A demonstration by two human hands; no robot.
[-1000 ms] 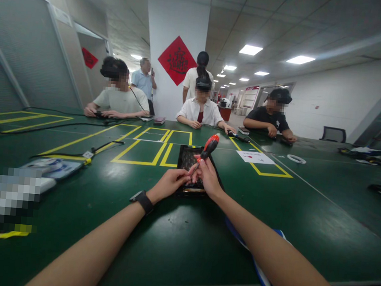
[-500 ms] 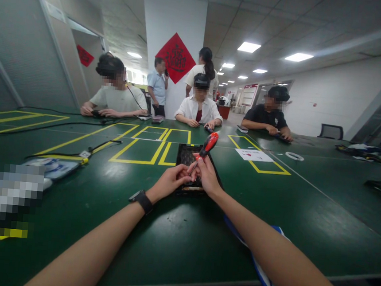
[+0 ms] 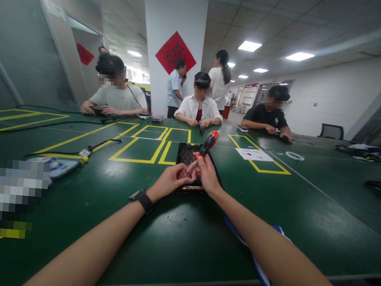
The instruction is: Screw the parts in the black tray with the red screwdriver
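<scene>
My right hand is closed round the lower part of a screwdriver with a red and black handle. The handle leans up and to the right, and its thin metal shaft runs down toward my left fingers. My left hand has its thumb and fingers pinched together near the shaft's lower end; whatever is between them is too small to make out. Both hands are over a black rectangular tray on the green table. My fingers hide much of the tray's inside and the screwdriver's tip.
Yellow tape outlines mark the green table. A paper sheet and a white ring lie to the right. Cables and a flat pouch are at left. A blue-and-white item is under my right forearm. Several people sit across the table.
My hands and the screwdriver stay almost in place; the handle looks slightly turned, showing more black. Behind, two standing people have shifted to the right.
</scene>
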